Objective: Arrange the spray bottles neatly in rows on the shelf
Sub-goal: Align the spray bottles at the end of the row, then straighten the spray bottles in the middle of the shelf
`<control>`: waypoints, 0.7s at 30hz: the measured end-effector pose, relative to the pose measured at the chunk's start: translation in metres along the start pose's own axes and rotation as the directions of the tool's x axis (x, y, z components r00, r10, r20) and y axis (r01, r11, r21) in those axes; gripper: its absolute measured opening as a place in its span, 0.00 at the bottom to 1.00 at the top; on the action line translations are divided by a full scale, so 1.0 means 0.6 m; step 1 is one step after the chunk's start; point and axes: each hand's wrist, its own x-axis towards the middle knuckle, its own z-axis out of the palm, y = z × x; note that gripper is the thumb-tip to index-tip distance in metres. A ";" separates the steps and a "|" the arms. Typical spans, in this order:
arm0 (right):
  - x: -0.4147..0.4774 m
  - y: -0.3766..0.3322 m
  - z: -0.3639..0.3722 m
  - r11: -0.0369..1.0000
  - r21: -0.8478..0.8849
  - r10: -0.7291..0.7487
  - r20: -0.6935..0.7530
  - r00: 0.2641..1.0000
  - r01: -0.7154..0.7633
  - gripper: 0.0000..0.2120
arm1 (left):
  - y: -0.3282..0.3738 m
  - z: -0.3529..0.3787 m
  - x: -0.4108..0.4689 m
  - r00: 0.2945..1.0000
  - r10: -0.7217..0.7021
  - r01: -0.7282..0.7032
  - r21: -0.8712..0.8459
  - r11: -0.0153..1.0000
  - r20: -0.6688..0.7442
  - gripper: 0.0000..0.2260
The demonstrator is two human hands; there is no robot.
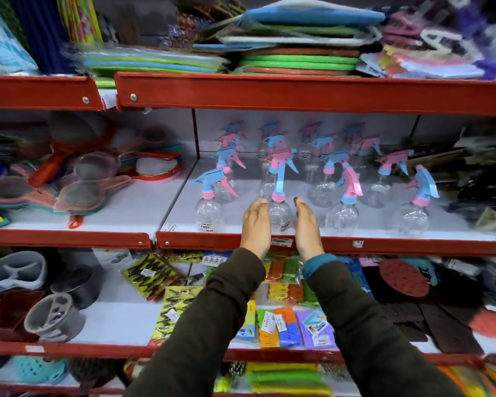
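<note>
Several clear spray bottles with pink and blue trigger heads stand in rows on the white middle shelf (184, 202). One front-row bottle (279, 206) stands between my two hands. My left hand (257, 224) is just left of it and my right hand (307, 227) just right, both flat with palms facing the bottle; whether they touch it I cannot tell. Other front-row bottles stand at the left (209, 204), right of centre (345, 207) and far right (417, 207).
A red shelf lip (384, 247) runs along the front edge under my wrists. Mesh strainers (80, 193) lie on the neighbouring shelf to the left. Folded mats (298, 53) are stacked on the shelf above, packaged clips (284, 325) below, dark goods (481, 179) at the right.
</note>
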 end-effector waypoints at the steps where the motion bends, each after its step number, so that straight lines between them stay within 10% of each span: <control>1: 0.011 0.002 0.000 1.000 0.003 0.024 0.023 0.999 -0.024 0.26 | 0.003 0.005 0.008 1.000 -0.027 0.027 -0.011 1.000 0.014 0.21; 8: 0.020 0.017 -0.011 0.997 0.007 0.072 0.057 0.996 -0.073 0.14 | -0.077 0.043 0.106 0.985 -0.153 0.165 -0.160 0.973 0.085 0.33; 16: -0.007 0.022 -0.026 0.997 -0.065 0.053 0.054 0.997 -0.050 0.41 | -0.008 0.025 0.054 0.991 -0.127 0.131 -0.110 0.985 0.041 0.30; 21: 0.017 0.013 -0.021 0.996 -0.055 0.068 0.037 0.997 -0.065 0.37 | -0.012 0.025 0.026 0.997 -0.059 0.056 -0.054 0.997 -0.045 0.22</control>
